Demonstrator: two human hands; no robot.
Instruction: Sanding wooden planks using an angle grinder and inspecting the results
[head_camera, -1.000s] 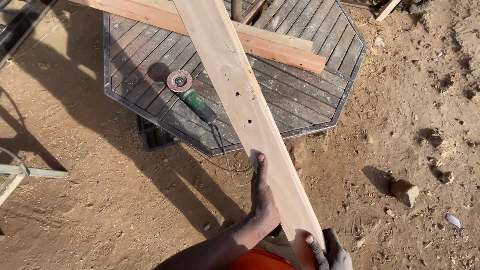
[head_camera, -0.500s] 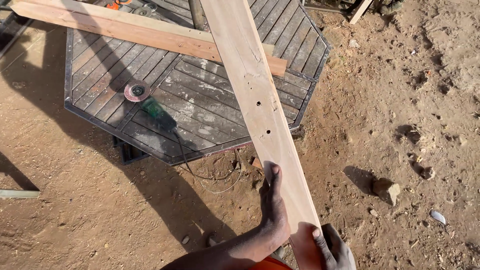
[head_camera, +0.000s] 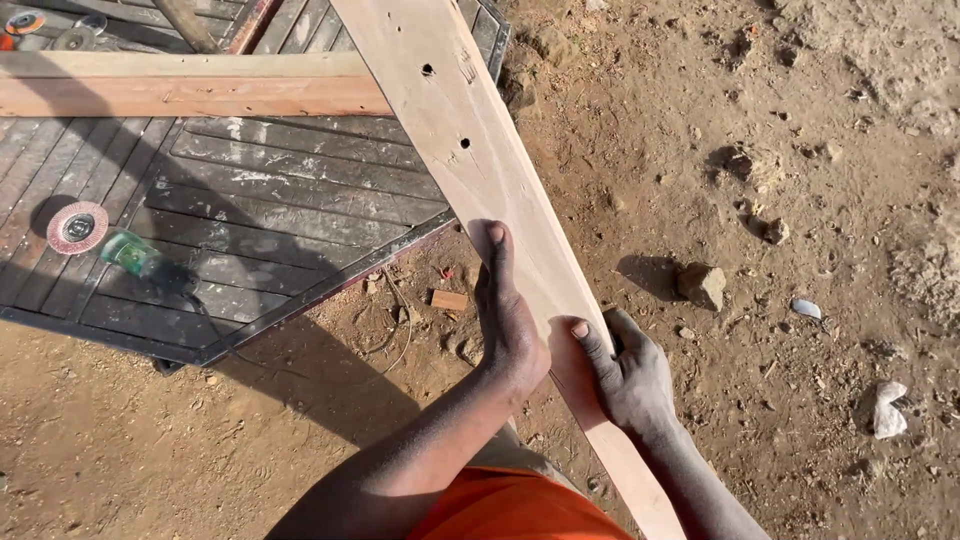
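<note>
A long pale wooden plank (head_camera: 470, 170) with a few drilled holes runs diagonally from the top centre down past my waist. My left hand (head_camera: 508, 315) grips its left edge, thumb laid flat on the top face. My right hand (head_camera: 628, 372) holds the plank's right edge a little lower, fingers curled onto the top. The plank's far end rests over a dark slatted metal table (head_camera: 260, 215), crossing a second plank (head_camera: 190, 85) that lies sideways on it.
An angle grinder (head_camera: 105, 240) with a reddish disc lies on the table's left part, its cable trailing off the edge. More discs (head_camera: 25, 22) sit at the top left. Sandy ground with stones (head_camera: 702, 285) and a small wood block (head_camera: 449, 299) surrounds the table.
The view has swung right and down, so the table and grinder now sit further left. My right hand has come up onto the plank's right edge; my left hand still grips the left edge.
</note>
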